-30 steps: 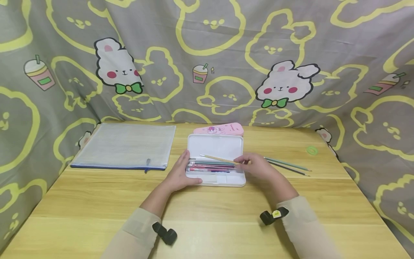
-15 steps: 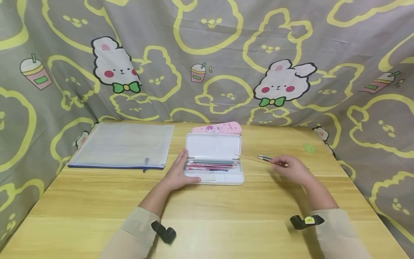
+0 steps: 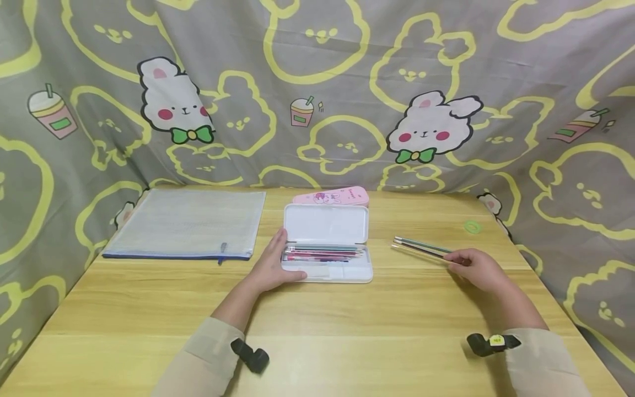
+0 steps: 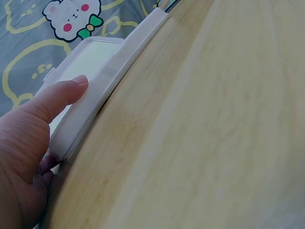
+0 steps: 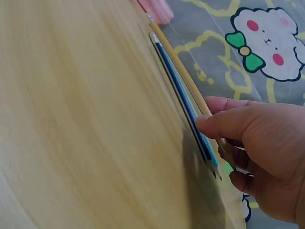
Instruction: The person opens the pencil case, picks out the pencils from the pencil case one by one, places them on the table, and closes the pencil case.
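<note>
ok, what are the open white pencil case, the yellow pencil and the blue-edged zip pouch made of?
White pencil case: probably plastic, satin; smooth moulded-looking walls, rounded corners.
Yellow pencil: likely painted wood, smooth; even yellow shaft, bare wood not discernible.
Zip pouch: seemingly plastic mesh, dull; fine lined texture.

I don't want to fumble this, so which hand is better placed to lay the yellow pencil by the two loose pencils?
Likely the right hand: it holds the yellow pencil beside the loose pencils, while the left hand grips the case.
</note>
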Demonstrator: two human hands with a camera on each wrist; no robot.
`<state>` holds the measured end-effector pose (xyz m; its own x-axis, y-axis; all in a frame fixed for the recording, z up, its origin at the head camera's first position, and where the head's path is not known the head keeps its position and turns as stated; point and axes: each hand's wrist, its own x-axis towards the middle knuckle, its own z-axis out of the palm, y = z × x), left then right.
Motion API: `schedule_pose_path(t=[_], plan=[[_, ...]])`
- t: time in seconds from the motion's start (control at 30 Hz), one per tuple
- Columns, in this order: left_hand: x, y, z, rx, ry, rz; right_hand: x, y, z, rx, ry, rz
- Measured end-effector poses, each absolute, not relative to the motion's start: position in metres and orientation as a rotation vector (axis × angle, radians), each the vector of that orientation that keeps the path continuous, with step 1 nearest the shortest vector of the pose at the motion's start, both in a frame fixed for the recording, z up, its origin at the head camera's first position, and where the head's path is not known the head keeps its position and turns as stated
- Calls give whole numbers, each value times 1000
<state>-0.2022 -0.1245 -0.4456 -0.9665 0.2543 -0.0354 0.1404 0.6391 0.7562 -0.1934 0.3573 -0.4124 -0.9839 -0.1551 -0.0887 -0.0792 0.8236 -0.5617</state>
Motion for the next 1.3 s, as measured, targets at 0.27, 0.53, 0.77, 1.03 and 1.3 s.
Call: schedule_pose_path(t=[0.27, 0.53, 0.77, 1.03, 1.3], plan=[[-202, -124, -448, 320, 2722, 1228, -196, 361, -419, -165, 2883, -843], [-202, -123, -447, 319, 2728, 1221, -198, 363, -421, -215, 2901, -784], [-202, -123, -445, 314, 2724, 1224, -199, 362, -422, -230, 2901, -777], [-201, -123, -445, 296, 2718, 1227, -201, 348, -416, -216, 2919, -835], [-201, -124, -447, 306, 2722, 1237, -209, 299, -408, -301, 2905, -1014]])
